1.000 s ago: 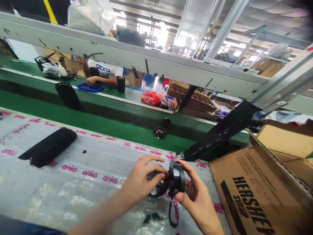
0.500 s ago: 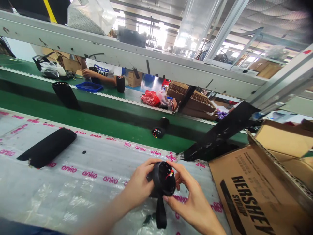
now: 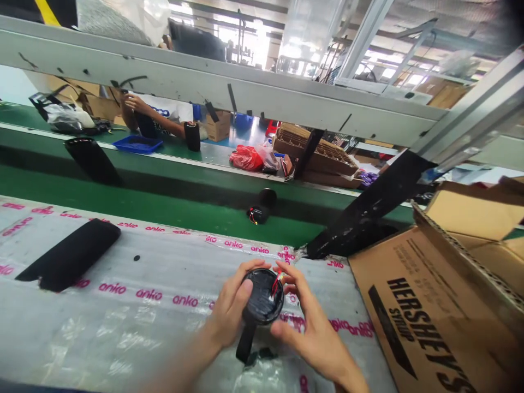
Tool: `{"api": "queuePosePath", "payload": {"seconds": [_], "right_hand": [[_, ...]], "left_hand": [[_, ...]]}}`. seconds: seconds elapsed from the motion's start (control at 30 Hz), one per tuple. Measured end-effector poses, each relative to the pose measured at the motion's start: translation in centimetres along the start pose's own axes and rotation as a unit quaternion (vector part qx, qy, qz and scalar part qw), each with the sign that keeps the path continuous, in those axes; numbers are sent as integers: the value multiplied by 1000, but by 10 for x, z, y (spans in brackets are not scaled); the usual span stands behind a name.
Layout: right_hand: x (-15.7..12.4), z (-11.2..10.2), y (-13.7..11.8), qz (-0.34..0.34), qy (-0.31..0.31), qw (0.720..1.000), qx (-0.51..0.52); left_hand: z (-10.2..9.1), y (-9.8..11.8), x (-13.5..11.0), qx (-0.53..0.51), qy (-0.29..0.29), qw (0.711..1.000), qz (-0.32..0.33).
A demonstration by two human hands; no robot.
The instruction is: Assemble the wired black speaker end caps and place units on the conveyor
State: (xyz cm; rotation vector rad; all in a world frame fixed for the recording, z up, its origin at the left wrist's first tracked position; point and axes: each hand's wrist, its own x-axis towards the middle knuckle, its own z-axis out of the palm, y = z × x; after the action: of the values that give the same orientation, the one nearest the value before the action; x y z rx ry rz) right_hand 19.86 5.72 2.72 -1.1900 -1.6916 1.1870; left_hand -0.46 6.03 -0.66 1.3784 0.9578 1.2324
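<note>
A black cylindrical speaker body, its round end turned up towards me, sits between my hands above the plastic-covered bench. A black strap hangs from its lower side, and red wires with a small pale connector stick out of the end. My left hand grips the left side, thumb resting on the rim. Around the right side curl the fingers of my right hand, the forefinger by the wires and the thumb at the lower edge. A flat-lying black fabric sleeve is to the left.
Beyond the bench runs a green conveyor belt, carrying another black cylinder with red wires and a dark cylinder. An open cardboard box stands at right, near a slanting black post. Across the belt, a co-worker's arms are raised.
The speaker body has turned so its end faces me more fully, and my left thumb now lies on the rim. The strap has swung left. Across the belt, the co-worker's hands have risen.
</note>
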Motion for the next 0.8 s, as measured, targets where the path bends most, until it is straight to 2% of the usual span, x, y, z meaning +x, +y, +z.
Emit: {"api": "queuePosePath", "payload": {"seconds": [0.07, 0.13, 0.23, 0.3, 0.33, 0.47, 0.53, 0.63, 0.8], "right_hand": [[-4, 12, 16, 22, 72, 993, 86], [-6, 29, 31, 34, 154, 974, 161], [-7, 52, 44, 35, 230, 942, 240], [-8, 57, 44, 44, 245, 933, 259], [-8, 57, 42, 51, 248, 933, 257], [-12, 47, 26, 76, 263, 938, 214], [-13, 44, 18, 85, 260, 943, 189], [-15, 45, 11, 95, 254, 947, 172], [-21, 54, 9, 110, 257, 945, 172]], "left_hand": [[7, -4, -2, -18, 23, 1000, -4], [16, -6, -3, -26, 39, 999, -16], [23, -7, -4, -33, 65, 997, -30], [19, -5, -6, -33, 68, 997, -35], [14, -3, -7, -32, 52, 998, -34], [-26, 6, -5, 1, -113, 993, -24], [-45, 6, 0, 56, -159, 985, -21], [-60, -1, 8, 131, -143, 981, 9], [-59, -11, 11, 153, -111, 977, 95]]}}
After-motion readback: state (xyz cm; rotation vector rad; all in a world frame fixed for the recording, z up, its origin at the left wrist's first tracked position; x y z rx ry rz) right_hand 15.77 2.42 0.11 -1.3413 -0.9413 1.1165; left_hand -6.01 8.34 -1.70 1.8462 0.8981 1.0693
